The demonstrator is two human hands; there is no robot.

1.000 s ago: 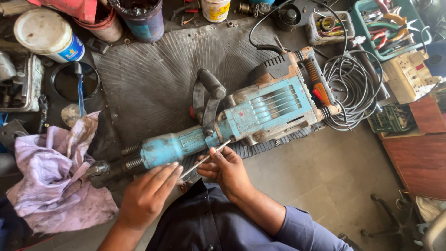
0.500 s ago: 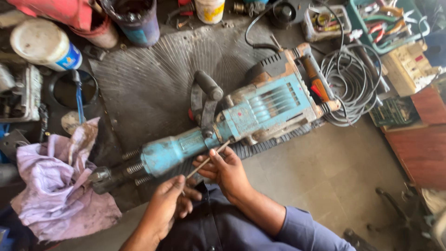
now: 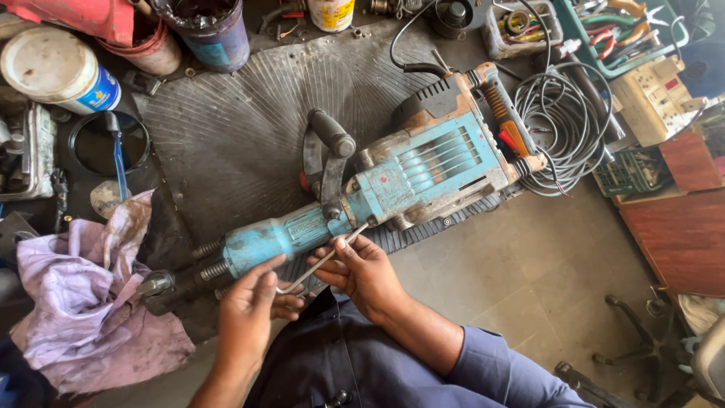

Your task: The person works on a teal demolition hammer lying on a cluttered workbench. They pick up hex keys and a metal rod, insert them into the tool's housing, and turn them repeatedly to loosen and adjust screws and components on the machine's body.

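Your right hand point(image 3: 362, 272) and left hand point(image 3: 253, 306) sit just below the middle of the frame, both pinching a thin L-shaped hex key point(image 3: 321, 263): right fingers on its shaft, left fingers closed round the bent lower end. The key's tip meets the underside of the blue demolition hammer point(image 3: 377, 189), which lies diagonally across the centre on a ribbed black rubber mat point(image 3: 226, 128). At upper left, a white lidded tub point(image 3: 53, 68) lies on its side, its contents hidden. Beside it a dark blue bucket point(image 3: 215, 34) stands open with a black interior. At upper right, a green tray point(image 3: 615, 34) holds pliers and hand tools, and a clear box point(image 3: 521, 26) holds small parts.
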